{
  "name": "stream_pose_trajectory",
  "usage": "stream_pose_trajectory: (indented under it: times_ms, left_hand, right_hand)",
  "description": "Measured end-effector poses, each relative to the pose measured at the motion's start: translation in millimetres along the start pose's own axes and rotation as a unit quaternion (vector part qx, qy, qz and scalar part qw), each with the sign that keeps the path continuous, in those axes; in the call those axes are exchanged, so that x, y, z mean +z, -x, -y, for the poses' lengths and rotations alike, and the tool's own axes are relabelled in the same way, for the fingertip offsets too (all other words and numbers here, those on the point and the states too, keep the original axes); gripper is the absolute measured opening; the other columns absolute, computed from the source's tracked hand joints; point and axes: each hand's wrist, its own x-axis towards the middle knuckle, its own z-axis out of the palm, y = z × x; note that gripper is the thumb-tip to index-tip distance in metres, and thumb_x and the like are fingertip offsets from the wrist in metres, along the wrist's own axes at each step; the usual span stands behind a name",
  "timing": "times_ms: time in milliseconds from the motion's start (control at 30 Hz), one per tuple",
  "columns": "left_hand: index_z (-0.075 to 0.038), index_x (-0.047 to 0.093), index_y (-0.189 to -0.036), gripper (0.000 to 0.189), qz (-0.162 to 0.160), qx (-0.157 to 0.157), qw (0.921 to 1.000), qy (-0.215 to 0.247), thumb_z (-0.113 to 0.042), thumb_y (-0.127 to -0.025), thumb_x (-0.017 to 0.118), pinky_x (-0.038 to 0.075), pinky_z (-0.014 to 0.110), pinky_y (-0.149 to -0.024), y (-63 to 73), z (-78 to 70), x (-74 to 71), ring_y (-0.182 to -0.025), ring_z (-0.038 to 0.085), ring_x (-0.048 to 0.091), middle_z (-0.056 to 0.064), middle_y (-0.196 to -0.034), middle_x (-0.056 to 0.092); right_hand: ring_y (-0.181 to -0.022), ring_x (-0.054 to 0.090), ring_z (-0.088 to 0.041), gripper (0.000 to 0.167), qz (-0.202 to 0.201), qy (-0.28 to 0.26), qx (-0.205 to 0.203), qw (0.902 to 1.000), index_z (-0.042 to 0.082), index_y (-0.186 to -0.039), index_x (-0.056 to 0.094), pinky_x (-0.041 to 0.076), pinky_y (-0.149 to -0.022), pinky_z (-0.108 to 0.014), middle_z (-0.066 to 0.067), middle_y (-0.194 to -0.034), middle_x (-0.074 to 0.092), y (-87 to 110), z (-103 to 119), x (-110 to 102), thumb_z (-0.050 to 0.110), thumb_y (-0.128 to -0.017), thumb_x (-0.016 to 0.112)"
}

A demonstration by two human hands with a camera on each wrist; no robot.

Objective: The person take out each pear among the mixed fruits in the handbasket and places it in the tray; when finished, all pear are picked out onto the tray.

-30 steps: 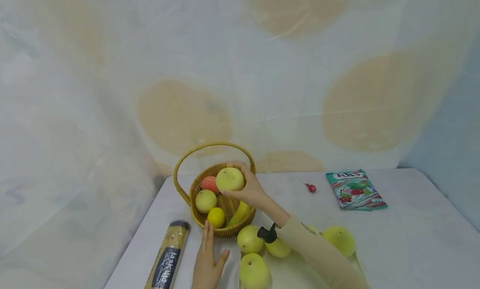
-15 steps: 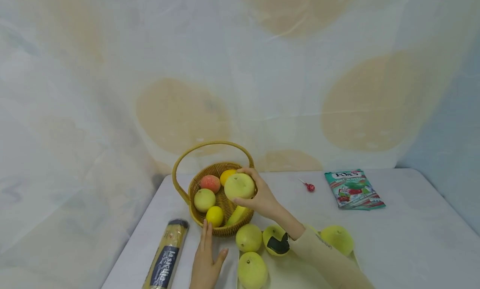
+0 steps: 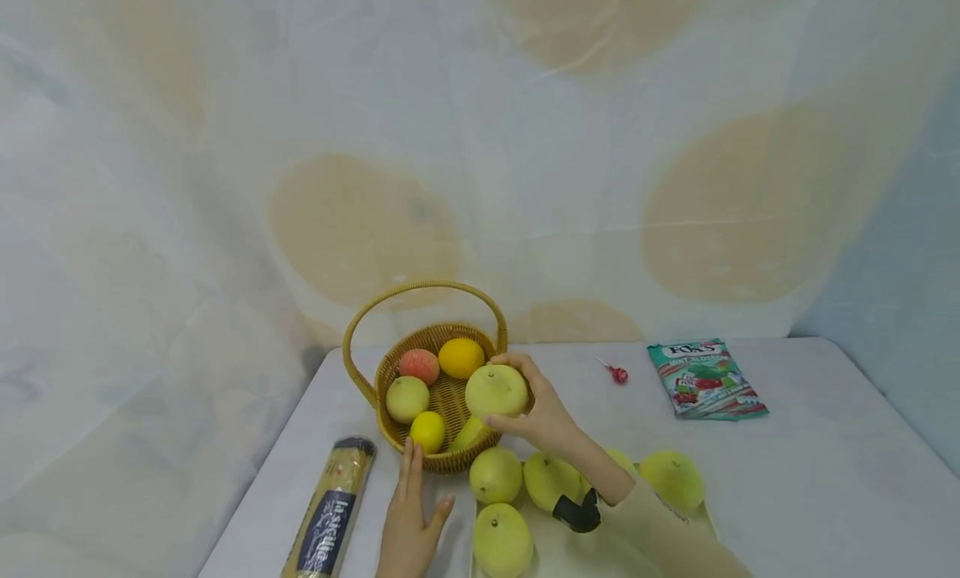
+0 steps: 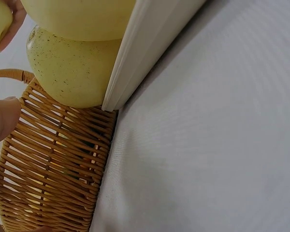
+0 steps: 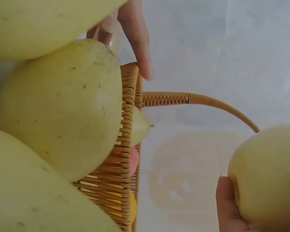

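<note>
My right hand (image 3: 540,413) grips a round yellow-green pear (image 3: 497,391) over the right rim of the wicker basket (image 3: 459,460). In the right wrist view, the same pear (image 5: 268,179) has a fingertip against its side. The straight fingers of my left hand (image 3: 408,515) touch the basket's front rim, its thumb held apart. Inside the basket lie a red fruit (image 3: 419,366), an orange-yellow fruit (image 3: 461,358), another pear (image 3: 407,399), a lemon (image 3: 427,431) and a partly hidden banana (image 3: 470,434).
A light tray (image 3: 577,553) holding several more pears (image 3: 502,540) stands right of my left hand, close against the basket. Left is a pack of spaghetti (image 3: 327,511). A red lollipop (image 3: 618,375) and a green candy bag (image 3: 707,380) lie at the back right.
My right hand, with the pear in its grip, has moved right and toward me from above the basket's middle. The orange-yellow fruit behind it has come into view. The left hand stays put.
</note>
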Motion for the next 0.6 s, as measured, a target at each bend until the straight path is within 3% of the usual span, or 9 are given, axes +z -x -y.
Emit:
stream_pose_trajectory:
  times_ms: [367, 600]
  left_hand:
    - [-0.008, 0.017, -0.155, 0.082, 0.004, -0.006, 1.0000, -0.006, -0.034, -0.093, 0.064, 0.038, 0.068, -0.100, 0.6, -0.1, 0.4, -0.137, 0.049, 0.035, 0.014, -0.163, 0.014]
    - [-0.012, 0.015, -0.156, 0.085, 0.015, -0.027, 0.9995, 0.009, -0.035, -0.091, 0.065, 0.036, 0.067, -0.104, 0.5, -1.3, -0.7, -0.140, 0.046, 0.033, 0.009, -0.164, 0.011]
  right_hand:
    - [-0.113, 0.052, -0.006, 0.068, 0.009, -0.037, -0.027, 0.9989, 0.004, -0.136, 0.040, 0.053, -0.088, -0.023, -0.023, -0.142, 0.039, 18.8, -4.7, -4.8, 0.003, -0.079, 0.076]
    - [-0.113, 0.051, -0.003, 0.068, 0.011, -0.046, -0.024, 0.9986, 0.003, -0.136, 0.039, 0.051, -0.090, -0.021, -0.025, -0.139, 0.039, 30.2, -9.0, -7.8, 0.002, -0.079, 0.075]
